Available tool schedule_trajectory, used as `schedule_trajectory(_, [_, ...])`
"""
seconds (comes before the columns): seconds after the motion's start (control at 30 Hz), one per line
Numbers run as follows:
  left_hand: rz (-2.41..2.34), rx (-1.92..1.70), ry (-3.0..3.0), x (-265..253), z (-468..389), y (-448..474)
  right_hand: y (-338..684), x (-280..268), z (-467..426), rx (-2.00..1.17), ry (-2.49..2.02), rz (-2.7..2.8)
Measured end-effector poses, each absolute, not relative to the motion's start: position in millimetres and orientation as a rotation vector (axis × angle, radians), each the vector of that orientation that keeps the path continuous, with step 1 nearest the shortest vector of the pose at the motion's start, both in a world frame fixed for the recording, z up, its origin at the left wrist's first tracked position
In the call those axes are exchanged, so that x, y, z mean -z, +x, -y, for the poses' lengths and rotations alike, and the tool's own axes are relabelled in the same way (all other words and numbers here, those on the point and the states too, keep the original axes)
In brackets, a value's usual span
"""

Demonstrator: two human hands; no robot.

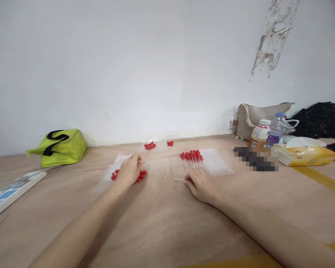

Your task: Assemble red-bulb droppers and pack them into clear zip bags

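Observation:
My right hand (201, 186) is closed on a thin clear glass dropper tube (179, 179), which points left from the fingertips. Over a plastic bag with loose red rubber bulbs (141, 176) is my left hand (130, 169). Its fingers are pinched near the left end of a row of clear tubes (158, 168); what they hold, if anything, is too small to make out. Beyond my right hand lie several droppers with red bulbs (194, 155) on their far ends, side by side. Part of the loose bulbs is hidden under my left hand.
At the back lies a clear bag with red bulbs (150, 145). A flat plastic bag (216, 160) is right of the droppers. Farther right stand bottles (260, 133) and a tissue pack (307, 154). A green pouch (63, 149) and a power strip (19, 190) are at left.

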State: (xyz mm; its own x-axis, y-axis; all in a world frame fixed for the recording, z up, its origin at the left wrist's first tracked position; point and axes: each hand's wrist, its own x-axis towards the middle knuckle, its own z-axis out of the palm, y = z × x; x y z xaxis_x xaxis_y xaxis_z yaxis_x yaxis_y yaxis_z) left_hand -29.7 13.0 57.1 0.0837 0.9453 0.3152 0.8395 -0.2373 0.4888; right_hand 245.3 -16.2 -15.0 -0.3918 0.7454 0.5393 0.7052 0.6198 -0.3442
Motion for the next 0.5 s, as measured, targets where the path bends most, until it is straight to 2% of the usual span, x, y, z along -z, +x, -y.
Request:
schedule_trajectory(0.2, [-1.171, -0.844, 2.575, -11.5, 36.3, 3.3, 246.4, 18.3, 14.3, -0.06, -1.115, 2.182])
schedule_trajectory(0.5, [-1.251, -0.89, 2.366, -0.2, 34.2, 13.3, 240.1, 13.5, 19.9, 0.024, -1.052, 2.169])
